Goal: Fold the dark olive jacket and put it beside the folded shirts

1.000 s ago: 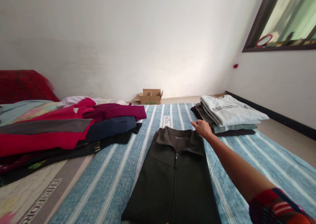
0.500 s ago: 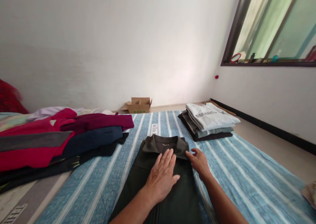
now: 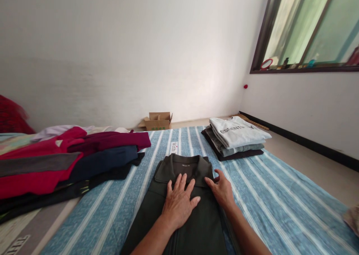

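Note:
A dark olive zip jacket [image 3: 168,213] lies folded flat on the blue striped sheet [image 3: 263,199], collar towards the far wall. My left hand [image 3: 178,200] rests flat on its chest just below the collar, fingers stretched out and apart. My right hand [image 3: 221,189] lies beside it on the jacket's right edge, fingers spread, thumb pointing towards the left hand. Neither hand holds anything.
A stack of folded shirts [image 3: 234,137], a light grey one on top, sits at the far right of the sheet. A heap of red, maroon and navy clothes [image 3: 70,155] covers the left side. A small cardboard box [image 3: 157,121] stands by the far wall.
My right hand drew back from the collar's far corner to the jacket's right edge. My left hand came in and settled flat on the chest, then slid slightly nearer to me.

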`<state>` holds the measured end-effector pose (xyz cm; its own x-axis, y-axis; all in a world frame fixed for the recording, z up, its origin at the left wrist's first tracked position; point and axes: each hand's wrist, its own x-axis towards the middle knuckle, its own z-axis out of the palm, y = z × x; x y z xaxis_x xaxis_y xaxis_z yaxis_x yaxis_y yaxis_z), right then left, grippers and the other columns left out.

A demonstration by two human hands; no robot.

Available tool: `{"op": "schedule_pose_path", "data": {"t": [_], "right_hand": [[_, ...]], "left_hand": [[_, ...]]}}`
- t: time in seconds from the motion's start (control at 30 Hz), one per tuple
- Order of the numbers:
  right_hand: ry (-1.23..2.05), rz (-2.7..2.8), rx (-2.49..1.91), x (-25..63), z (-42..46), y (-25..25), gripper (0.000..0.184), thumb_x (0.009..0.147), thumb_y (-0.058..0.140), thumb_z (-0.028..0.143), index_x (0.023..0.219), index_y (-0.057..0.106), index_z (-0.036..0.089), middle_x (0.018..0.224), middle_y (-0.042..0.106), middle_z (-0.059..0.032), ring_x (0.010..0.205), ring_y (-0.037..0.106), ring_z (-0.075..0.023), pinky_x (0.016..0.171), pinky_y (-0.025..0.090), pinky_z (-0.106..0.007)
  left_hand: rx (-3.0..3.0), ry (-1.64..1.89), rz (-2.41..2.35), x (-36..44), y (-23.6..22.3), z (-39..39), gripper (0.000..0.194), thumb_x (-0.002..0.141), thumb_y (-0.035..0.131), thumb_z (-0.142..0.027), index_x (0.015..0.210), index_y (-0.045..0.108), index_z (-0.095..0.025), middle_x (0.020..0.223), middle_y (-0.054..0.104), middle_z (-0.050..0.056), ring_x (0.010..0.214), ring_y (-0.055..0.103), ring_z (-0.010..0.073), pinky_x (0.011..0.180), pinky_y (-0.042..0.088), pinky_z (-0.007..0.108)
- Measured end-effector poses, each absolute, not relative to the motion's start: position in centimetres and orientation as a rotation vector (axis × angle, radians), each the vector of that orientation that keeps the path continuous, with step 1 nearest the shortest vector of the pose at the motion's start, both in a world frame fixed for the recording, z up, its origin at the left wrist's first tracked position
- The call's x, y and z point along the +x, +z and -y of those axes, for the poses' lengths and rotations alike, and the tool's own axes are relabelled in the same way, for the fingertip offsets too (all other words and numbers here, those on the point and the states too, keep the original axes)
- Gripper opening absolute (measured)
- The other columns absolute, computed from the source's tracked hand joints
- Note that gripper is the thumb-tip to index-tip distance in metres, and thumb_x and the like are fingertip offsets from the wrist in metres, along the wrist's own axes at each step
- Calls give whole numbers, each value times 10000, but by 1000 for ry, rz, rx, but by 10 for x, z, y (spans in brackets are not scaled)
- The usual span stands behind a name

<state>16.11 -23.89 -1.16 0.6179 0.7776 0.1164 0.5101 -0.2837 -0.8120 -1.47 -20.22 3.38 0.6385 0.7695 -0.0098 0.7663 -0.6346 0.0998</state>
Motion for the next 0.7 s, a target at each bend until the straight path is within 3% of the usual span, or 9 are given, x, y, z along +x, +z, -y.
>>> {"op": "schedule_pose_path", "data": {"t": [0.33, 0.53, 0.7], "right_hand": [[497, 990, -1841, 162, 238, -17, 762, 669, 655, 482, 1267, 444, 59, 590, 520, 32, 600, 563, -206, 549, 401, -286], [622, 811, -1892, 161, 236, -14, 778, 601, 721, 469, 1208, 488, 41, 776, 639, -73, 812, 614, -267, 685, 450, -317], [706, 727, -1886, 162, 235, -12, 639, 572, 748, 463, 1043, 579, 66, 845, 672, -117, 845, 631, -263, 661, 469, -292]], "left_hand": [[2760, 60, -1320, -14, 30, 203, 579, 863, 403, -495, 1392, 380, -263, 1500, 253, 107, 1393, 148, 300, 1060, 126, 610], [2784, 53, -1319, -12, 29, 202, 574, 871, 383, -507, 1388, 387, -258, 1498, 260, 108, 1390, 167, 293, 1058, 137, 603], [2803, 56, -1335, -11, 29, 202, 573, 874, 381, -508, 1387, 389, -252, 1494, 272, 109, 1385, 182, 296, 1056, 133, 605]]}}
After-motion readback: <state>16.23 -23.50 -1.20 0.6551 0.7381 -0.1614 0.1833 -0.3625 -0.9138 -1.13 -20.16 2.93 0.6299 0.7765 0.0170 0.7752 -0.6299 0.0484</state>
